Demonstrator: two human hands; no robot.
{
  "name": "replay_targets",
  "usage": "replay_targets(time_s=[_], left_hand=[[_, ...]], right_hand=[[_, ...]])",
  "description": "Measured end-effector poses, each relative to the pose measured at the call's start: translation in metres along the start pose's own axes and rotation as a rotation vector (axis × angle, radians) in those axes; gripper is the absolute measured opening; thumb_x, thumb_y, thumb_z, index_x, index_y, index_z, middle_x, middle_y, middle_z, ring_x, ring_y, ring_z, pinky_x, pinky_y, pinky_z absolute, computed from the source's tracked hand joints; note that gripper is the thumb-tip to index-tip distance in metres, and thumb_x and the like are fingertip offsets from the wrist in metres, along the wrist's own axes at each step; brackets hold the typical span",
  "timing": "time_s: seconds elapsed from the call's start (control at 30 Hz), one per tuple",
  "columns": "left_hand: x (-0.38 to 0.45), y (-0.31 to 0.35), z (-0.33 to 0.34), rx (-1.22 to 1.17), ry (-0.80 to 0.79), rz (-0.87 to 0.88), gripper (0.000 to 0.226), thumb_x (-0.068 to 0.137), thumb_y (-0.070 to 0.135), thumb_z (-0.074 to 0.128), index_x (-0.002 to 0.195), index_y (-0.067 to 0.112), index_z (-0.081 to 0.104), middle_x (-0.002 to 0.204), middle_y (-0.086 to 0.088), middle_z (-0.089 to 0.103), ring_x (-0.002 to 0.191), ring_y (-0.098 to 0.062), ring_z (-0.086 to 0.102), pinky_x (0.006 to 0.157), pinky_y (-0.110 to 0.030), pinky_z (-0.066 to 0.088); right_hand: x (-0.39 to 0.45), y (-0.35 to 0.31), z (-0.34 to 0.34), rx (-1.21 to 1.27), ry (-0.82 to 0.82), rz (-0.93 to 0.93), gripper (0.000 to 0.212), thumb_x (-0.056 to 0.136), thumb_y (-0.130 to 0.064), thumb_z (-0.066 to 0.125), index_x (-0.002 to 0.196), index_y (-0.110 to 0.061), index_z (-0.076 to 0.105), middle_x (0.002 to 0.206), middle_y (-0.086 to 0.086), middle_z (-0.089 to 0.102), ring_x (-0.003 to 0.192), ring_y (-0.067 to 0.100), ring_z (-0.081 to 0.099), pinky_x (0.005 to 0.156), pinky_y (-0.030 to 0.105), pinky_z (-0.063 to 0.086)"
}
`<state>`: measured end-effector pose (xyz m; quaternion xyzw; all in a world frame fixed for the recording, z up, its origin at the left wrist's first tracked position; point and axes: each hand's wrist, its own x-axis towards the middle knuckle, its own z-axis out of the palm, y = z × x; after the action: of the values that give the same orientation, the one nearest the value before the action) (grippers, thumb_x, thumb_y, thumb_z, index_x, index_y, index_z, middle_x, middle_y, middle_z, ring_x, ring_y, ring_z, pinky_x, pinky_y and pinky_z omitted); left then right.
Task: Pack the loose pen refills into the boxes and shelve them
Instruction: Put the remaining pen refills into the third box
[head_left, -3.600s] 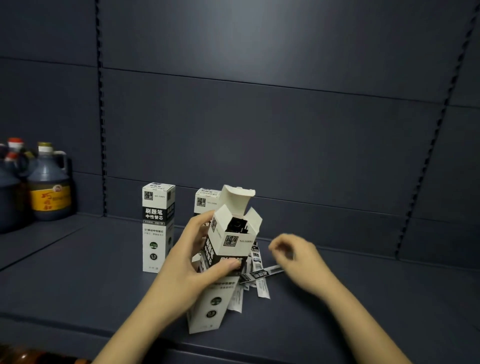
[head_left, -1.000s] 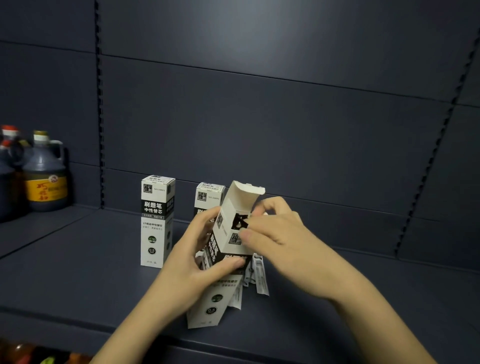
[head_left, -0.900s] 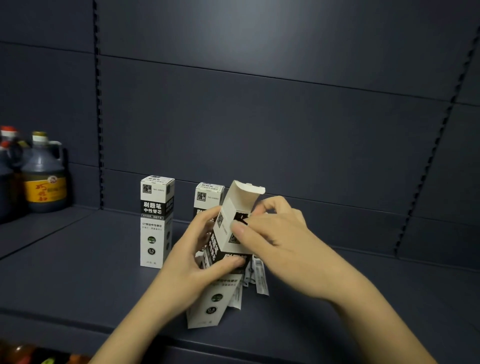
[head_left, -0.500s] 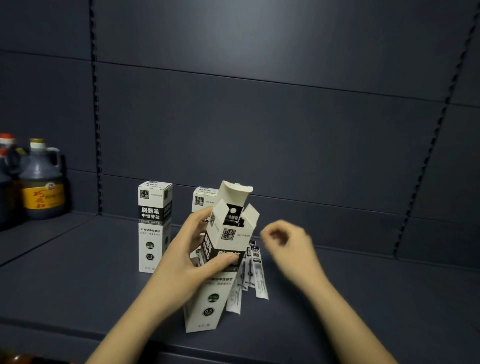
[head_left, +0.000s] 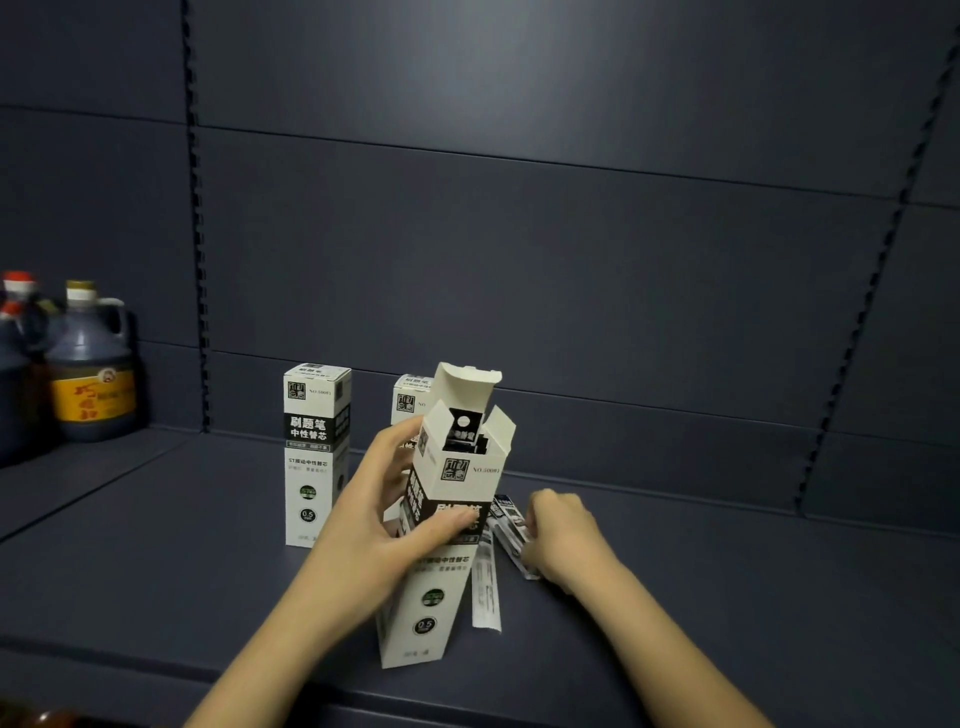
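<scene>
The left hand (head_left: 387, 525) grips the open box (head_left: 447, 514) near the lower centre of the frame, thumb across its front and fingers round the far side, holding it tilted with its base on the shelf (head_left: 727, 597). The top flaps stand up and dark refill ends show inside the mouth. Just right of the box, the right hand (head_left: 563, 538) has its fingers curled down on the loose refills (head_left: 506, 525) lying on the shelf and seems to pinch one, though the contact is partly hidden.

To do this step well, I judge the left hand should keep the mouth angled toward the right hand and the flaps clear. The right hand should lift one sleeved refill by its end and feed it in lengthwise beside those already packed. Another refill (head_left: 485, 587) lies beside the box base.

The box front reads "NO.50001" and "0.5". A closed box (head_left: 316, 457) standing left of centre carries "刷题笔 中性替芯". Another closed box (head_left: 410, 400) is partly hidden behind the hand. Dark jugs (head_left: 91, 364) with a yellow label sit at the left edge.
</scene>
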<state>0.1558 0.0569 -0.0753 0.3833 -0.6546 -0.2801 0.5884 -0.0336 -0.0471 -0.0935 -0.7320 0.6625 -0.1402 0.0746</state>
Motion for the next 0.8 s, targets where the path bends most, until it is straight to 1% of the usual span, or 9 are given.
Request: replay_targets(time_s=[0.13, 0.2, 0.33, 0.47, 0.57, 0.63, 0.7, 0.77, 0.8], left_hand=[[0.0, 0.003, 0.003, 0.007, -0.017, 0.018, 0.068, 0.062, 0.044, 0.078, 0.123, 0.054, 0.049, 0.12, 0.02, 0.064, 0.117, -0.005, 0.062, 0.094, -0.039, 0.057], [-0.001, 0.005, 0.004, 0.006, -0.025, 0.029, 0.066, 0.063, 0.044, 0.077, 0.121, 0.056, 0.05, 0.118, 0.023, 0.065, 0.115, -0.003, 0.063, 0.092, -0.036, 0.058], [-0.002, 0.006, 0.005, -0.007, -0.017, 0.043, 0.065, 0.063, 0.042, 0.078, 0.12, 0.057, 0.051, 0.117, 0.021, 0.065, 0.113, -0.004, 0.064, 0.091, -0.035, 0.057], [-0.004, 0.007, 0.004, -0.015, -0.018, 0.047, 0.065, 0.063, 0.041, 0.078, 0.12, 0.056, 0.051, 0.12, 0.02, 0.065, 0.115, -0.003, 0.063, 0.092, -0.032, 0.057], [-0.005, 0.008, 0.003, -0.015, -0.018, 0.046, 0.066, 0.064, 0.041, 0.078, 0.123, 0.053, 0.05, 0.12, 0.02, 0.065, 0.115, -0.003, 0.063, 0.091, -0.028, 0.056], [-0.006, 0.008, 0.003, -0.016, -0.015, 0.039, 0.068, 0.063, 0.042, 0.079, 0.125, 0.051, 0.05, 0.12, 0.019, 0.065, 0.115, -0.004, 0.063, 0.09, -0.03, 0.057], [-0.006, 0.008, 0.003, -0.018, -0.017, 0.037, 0.069, 0.063, 0.042, 0.079, 0.125, 0.051, 0.049, 0.12, 0.019, 0.065, 0.116, -0.005, 0.063, 0.09, -0.031, 0.056], [-0.006, 0.008, 0.003, -0.016, -0.018, 0.037, 0.068, 0.063, 0.042, 0.079, 0.124, 0.052, 0.05, 0.12, 0.02, 0.065, 0.116, -0.004, 0.063, 0.09, -0.03, 0.056], [-0.006, 0.008, 0.003, -0.015, -0.019, 0.038, 0.067, 0.063, 0.042, 0.079, 0.123, 0.052, 0.05, 0.12, 0.02, 0.065, 0.116, -0.004, 0.063, 0.089, -0.028, 0.056]], right_hand=[[0.006, -0.01, -0.004, -0.065, -0.031, 0.008, 0.026, 0.085, -0.012, 0.065, 0.108, -0.009, 0.053, 0.124, 0.013, 0.053, 0.112, 0.034, 0.058, 0.078, 0.033, 0.047], [0.008, -0.013, -0.004, -0.085, -0.038, 0.004, 0.028, 0.088, -0.015, 0.064, 0.112, -0.008, 0.053, 0.127, 0.014, 0.053, 0.114, 0.034, 0.058, 0.079, 0.034, 0.046], [0.006, -0.013, -0.004, -0.159, 0.006, -0.033, 0.022, 0.09, -0.006, 0.056, 0.112, -0.006, 0.053, 0.128, 0.016, 0.053, 0.115, 0.037, 0.057, 0.085, 0.036, 0.048], [0.003, -0.009, -0.002, -0.205, 0.042, -0.052, 0.015, 0.092, -0.002, 0.048, 0.106, -0.007, 0.051, 0.126, 0.017, 0.054, 0.115, 0.037, 0.056, 0.083, 0.036, 0.046], [0.002, -0.005, -0.003, -0.232, 0.058, -0.03, 0.02, 0.091, 0.0, 0.047, 0.109, -0.007, 0.052, 0.126, 0.015, 0.055, 0.116, 0.036, 0.056, 0.084, 0.036, 0.045], [0.001, -0.001, -0.005, -0.233, 0.078, -0.019, 0.023, 0.09, -0.001, 0.05, 0.111, -0.007, 0.053, 0.125, 0.015, 0.056, 0.115, 0.036, 0.057, 0.085, 0.036, 0.046], [0.001, 0.004, -0.008, -0.158, 0.093, -0.018, 0.016, 0.089, -0.007, 0.059, 0.105, -0.01, 0.058, 0.119, 0.013, 0.06, 0.109, 0.035, 0.06, 0.082, 0.035, 0.046], [-0.001, 0.009, -0.016, -0.032, 0.112, -0.019, 0.008, 0.084, -0.021, 0.072, 0.087, -0.017, 0.065, 0.103, 0.008, 0.067, 0.098, 0.031, 0.065, 0.076, 0.032, 0.048], [-0.002, 0.012, -0.022, 0.033, 0.124, -0.029, 0.012, 0.082, -0.027, 0.076, 0.08, -0.018, 0.068, 0.093, 0.005, 0.069, 0.09, 0.027, 0.067, 0.073, 0.03, 0.05]])
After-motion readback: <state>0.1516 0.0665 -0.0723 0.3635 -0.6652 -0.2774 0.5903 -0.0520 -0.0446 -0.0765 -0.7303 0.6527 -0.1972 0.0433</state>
